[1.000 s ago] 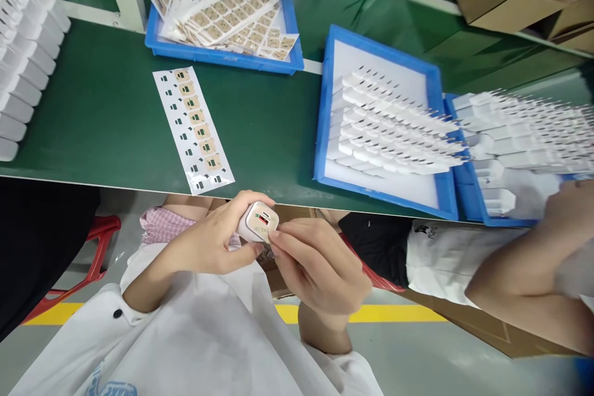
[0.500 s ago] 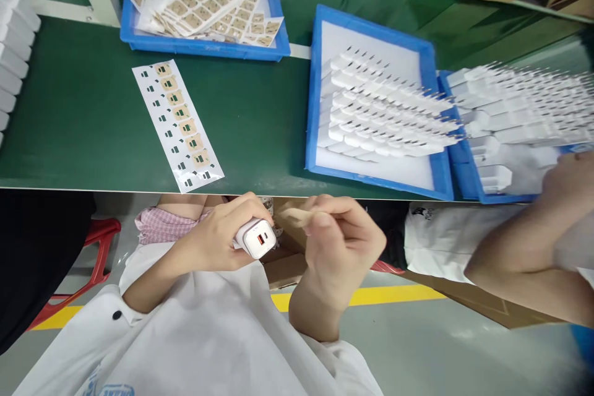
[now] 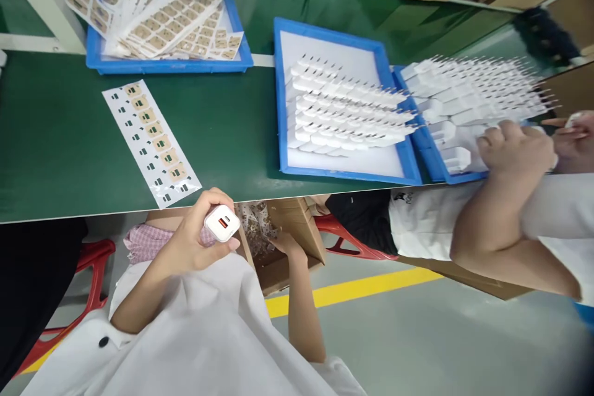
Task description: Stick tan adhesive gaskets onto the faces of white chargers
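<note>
My left hand [image 3: 192, 236] is wrapped round a white charger plug [image 3: 223, 223], just below the table's front edge. Its port face, with one orange-red slot and one smaller slot, points up toward me. My right hand [image 3: 288, 242] is low over an open cardboard box [image 3: 309, 232] beneath the table edge. Its fingers look stretched out, and nothing shows in them. Crumpled clear and tan scraps [image 3: 257, 226] lie inside the box. On the table ahead of my left hand is a white sticker sheet [image 3: 151, 142] with a row of tan labels and dark cut-out shapes.
At the back left, a blue tray [image 3: 167, 66] holds more label sheets. Another blue tray [image 3: 350, 176] carries rows of white chargers with their pins up, and a further blue tray [image 3: 429, 164] adjoins it. A co-worker's hands [image 3: 517, 148] are at the right.
My right hand has moved from beside the charger down to the box, and the tan piece it pinched no longer shows. My left hand still holds the charger. The view has shifted right.
</note>
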Tool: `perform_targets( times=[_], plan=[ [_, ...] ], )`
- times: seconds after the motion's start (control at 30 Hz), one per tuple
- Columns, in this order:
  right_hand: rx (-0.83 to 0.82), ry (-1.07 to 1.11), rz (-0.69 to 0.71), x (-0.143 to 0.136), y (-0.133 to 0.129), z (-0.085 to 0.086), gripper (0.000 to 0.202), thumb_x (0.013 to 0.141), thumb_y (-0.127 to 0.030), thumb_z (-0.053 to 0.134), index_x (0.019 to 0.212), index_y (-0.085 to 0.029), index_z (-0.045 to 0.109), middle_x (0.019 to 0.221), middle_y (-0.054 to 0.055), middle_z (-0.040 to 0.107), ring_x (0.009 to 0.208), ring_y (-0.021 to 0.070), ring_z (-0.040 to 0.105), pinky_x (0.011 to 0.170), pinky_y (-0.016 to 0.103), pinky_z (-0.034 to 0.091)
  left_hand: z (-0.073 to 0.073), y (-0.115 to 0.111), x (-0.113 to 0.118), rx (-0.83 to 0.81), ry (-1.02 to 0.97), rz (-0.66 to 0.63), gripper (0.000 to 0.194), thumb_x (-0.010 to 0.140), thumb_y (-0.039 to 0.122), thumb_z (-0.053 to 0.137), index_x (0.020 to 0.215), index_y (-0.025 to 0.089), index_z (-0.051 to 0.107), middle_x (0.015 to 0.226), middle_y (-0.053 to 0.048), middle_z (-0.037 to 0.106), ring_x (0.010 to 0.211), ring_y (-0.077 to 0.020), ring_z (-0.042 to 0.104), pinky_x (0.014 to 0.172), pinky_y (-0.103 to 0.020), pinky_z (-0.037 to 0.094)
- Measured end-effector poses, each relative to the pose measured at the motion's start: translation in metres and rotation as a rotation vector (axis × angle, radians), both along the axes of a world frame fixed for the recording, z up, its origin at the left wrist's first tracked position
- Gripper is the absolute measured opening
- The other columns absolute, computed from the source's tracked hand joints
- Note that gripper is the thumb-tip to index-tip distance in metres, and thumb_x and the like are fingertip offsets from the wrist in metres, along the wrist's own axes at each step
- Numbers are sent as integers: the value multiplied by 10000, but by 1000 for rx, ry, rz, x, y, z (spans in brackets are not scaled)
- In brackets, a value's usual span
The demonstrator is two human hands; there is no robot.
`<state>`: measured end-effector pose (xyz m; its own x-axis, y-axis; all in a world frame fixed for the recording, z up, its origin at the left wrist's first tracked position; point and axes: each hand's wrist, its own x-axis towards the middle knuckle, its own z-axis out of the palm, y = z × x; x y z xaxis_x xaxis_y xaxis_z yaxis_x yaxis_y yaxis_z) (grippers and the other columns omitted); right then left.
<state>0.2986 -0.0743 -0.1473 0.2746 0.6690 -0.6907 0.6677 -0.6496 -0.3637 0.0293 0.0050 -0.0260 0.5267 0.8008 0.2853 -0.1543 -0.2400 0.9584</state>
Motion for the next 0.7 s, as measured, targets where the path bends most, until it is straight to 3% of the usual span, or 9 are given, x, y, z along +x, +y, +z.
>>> perform_targets(
  times=[0.07,0.13,0.2,0.27,0.33,0.43,0.5,0.57,0.7],
  plan=[
    [22,87,26,-8,-6,9,330,987,-324,645,1270,-155,671,1277,145,706,1170,269,686,1031,472,556,-4,1,5,-18,25,30,357,926,459,706,1153,248,529,1032,-37,569,905,-175,563,782,-285,458],
    [120,191,64,-19,-14,31,402,978,-304,638,1359,-177,643,1357,150,696,1281,271,649,1124,435,495,-9,-1,16,-11,26,49,366,936,495,689,1166,258,532,1066,-44,559,1003,-197,568,877,-315,467],
    [349,319,80,-36,-21,56,596,931,-351,692,1491,-231,528,1455,116,648,1310,246,637,1126,401,499,-14,-8,32,-1,25,60,358,947,491,678,1189,271,533,1134,-55,544,1120,-214,549,984,-350,451],
    [731,436,42,-56,-23,76,722,854,-386,767,1502,-230,491,1416,134,664,1182,252,703,995,401,584,-18,-18,49,-14,10,57,359,958,496,661,1215,285,527,1189,-65,528,1177,-220,530,1018,-362,448],
    [1059,394,-20,-73,-21,88,567,851,-390,758,1365,-224,585,1211,108,743,991,223,744,838,347,621,-21,-29,63,-71,-31,24,384,956,537,645,1228,298,515,1220,-71,522,1187,-224,538,982,-356,482],
    [1347,178,-27,-74,-14,96,326,903,-388,676,1180,-218,648,949,47,756,780,165,720,682,265,596,-24,-37,77,-162,-24,-60,464,947,594,628,1281,302,490,1346,-103,502,1295,-260,528,1011,-393,510],
    [1434,-37,-12,-51,-7,102,284,887,-385,659,1113,-214,666,881,29,753,703,149,698,628,248,576,-26,-32,80,-149,56,-93,521,974,574,593,1387,300,434,1477,-130,445,1406,-286,470,1118,-458,463],
    [1455,-269,-79,-4,3,111,248,861,-373,659,1039,-203,687,850,26,750,676,153,681,609,255,558,-27,-17,77,-53,158,-52,543,1007,510,558,1469,290,376,1542,-141,405,1464,-298,426,1196,-510,395],
    [1450,-554,-374,133,40,144,285,926,-413,628,965,-137,689,845,72,719,718,180,642,653,298,536,-28,29,51,303,373,290,386,1006,424,562,1348,252,512,1391,-126,543,1402,-327,463,1190,-560,380]
  ],
)
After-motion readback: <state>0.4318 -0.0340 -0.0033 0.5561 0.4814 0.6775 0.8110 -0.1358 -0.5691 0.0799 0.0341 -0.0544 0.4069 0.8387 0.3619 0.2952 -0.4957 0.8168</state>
